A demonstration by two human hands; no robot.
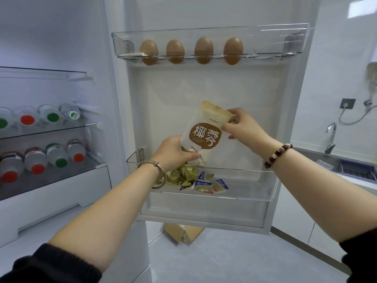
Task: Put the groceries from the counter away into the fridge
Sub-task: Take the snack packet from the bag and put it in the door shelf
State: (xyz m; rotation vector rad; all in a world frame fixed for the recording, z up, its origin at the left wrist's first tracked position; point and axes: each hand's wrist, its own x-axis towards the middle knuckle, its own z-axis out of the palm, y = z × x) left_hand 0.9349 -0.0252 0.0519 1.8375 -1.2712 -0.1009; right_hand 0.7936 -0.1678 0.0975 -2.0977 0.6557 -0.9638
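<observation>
1. Fridge shelves [61, 127], left side: capped bottles [36, 162] lying in rows.
2. Left hand [173, 152]: fingers grip the lower end of the coconut pouch [204, 135].
3. Coconut pouch: tilted, above the lower door bin [244, 180] and its foil packets [183, 176].
4. Right hand [242, 125]: fingers pinch the pouch's top corner.
5. Upper door bin [275, 43]: four eggs [204, 50].

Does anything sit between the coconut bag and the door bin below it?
Yes. Gold-wrapped sweets lie at the left of the door bin, directly under the lower end of the coconut bag, with blue-and-white packets beside them. The bin's right part looks bare. The left hand and right hand both hold the bag.
</observation>
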